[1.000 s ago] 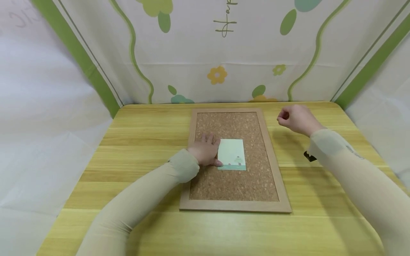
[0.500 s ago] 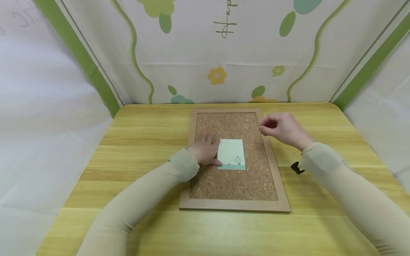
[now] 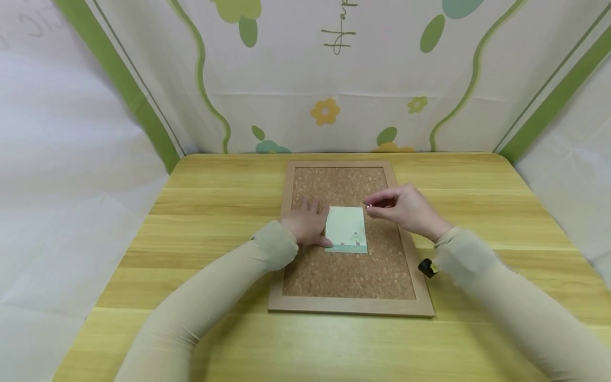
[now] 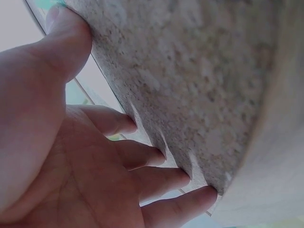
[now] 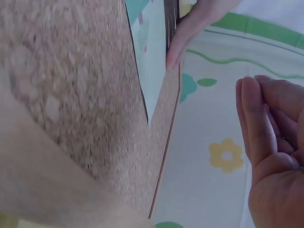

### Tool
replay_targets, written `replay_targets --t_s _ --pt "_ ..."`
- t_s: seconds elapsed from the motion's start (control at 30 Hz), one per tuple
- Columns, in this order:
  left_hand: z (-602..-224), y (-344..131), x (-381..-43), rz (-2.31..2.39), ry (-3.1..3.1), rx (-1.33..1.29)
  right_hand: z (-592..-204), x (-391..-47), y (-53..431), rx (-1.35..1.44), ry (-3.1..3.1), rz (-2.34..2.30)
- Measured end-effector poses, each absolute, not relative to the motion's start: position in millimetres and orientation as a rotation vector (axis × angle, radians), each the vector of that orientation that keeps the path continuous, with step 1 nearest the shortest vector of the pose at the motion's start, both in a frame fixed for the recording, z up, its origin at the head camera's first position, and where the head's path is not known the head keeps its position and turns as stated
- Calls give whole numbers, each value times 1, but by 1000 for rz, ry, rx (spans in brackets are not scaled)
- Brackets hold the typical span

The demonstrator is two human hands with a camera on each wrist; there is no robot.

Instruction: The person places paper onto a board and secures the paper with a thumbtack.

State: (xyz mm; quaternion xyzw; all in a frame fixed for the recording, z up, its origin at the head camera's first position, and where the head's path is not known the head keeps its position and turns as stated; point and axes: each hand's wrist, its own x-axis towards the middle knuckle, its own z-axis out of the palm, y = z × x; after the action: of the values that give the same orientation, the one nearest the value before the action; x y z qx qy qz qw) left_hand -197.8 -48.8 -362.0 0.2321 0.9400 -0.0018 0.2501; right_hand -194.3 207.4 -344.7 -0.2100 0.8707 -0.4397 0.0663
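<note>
**The card (image 3: 346, 228) on the board (image 3: 350, 305), right of centre**

The board lies on your table (image 3: 191, 228), a backdrop (image 3: 277, 71) behind both across the upper frame. Your left hand (image 3: 304, 225) rests on the board's left side, at the card's left edge. Your right hand (image 3: 403, 209) is near the card's upper-right corner, holding a tiny item (image 3: 368, 206).

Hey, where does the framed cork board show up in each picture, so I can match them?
Head: the framed cork board lies just right of centre, on the wood-grain tabletop.
Left wrist: the framed cork board fills the upper middle and right.
Right wrist: the framed cork board takes up the left half.
Shared landmark: the left hand, visible in all three.
</note>
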Motion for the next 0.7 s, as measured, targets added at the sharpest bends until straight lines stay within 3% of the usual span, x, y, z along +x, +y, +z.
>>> replay_targets --t_s 0.7 --pt "-363 -47 -200 -45 2578 620 -351 -177 180 -802 2494 -1452"
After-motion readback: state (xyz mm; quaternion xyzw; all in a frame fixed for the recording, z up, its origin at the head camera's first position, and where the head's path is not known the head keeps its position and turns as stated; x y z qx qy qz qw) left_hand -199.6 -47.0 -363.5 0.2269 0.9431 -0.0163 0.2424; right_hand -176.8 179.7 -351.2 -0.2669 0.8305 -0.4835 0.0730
